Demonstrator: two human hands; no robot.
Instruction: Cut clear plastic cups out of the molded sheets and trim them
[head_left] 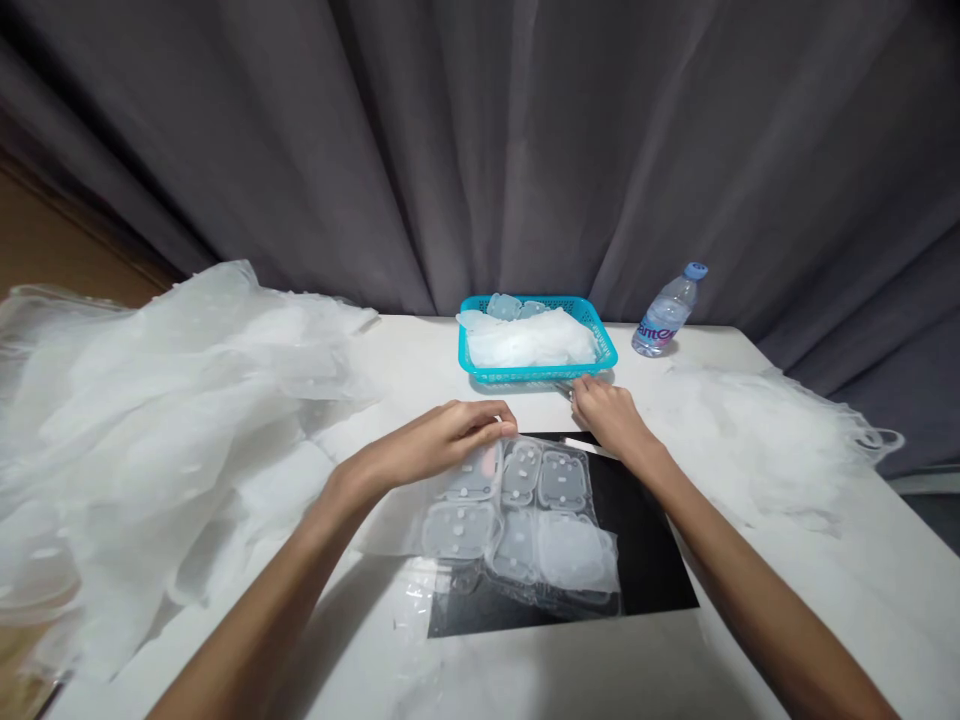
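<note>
My left hand (480,432) pinches the upper edge of a clear plastic sheet (517,535), which carries several rounded, lid-like translucent shapes. The sheet lies mostly over a black mat (660,570) and spreads past its left side. My right hand (606,412) is closed just in front of the blue basket (480,377). A thin grey, metal-looking tool (564,387) pokes out from its fingers; most of it is hidden, so I cannot tell its kind. Below that hand, a narrow white strip (589,446) lies on the mat's upper edge.
White translucent sheets are in the basket. A large heap of similar sheets (150,430) covers the table's left side, and a lower pile (757,440) is at right. A water bottle (667,312) stands right of the basket. A grey curtain (465,150) hangs behind the white table (360,650).
</note>
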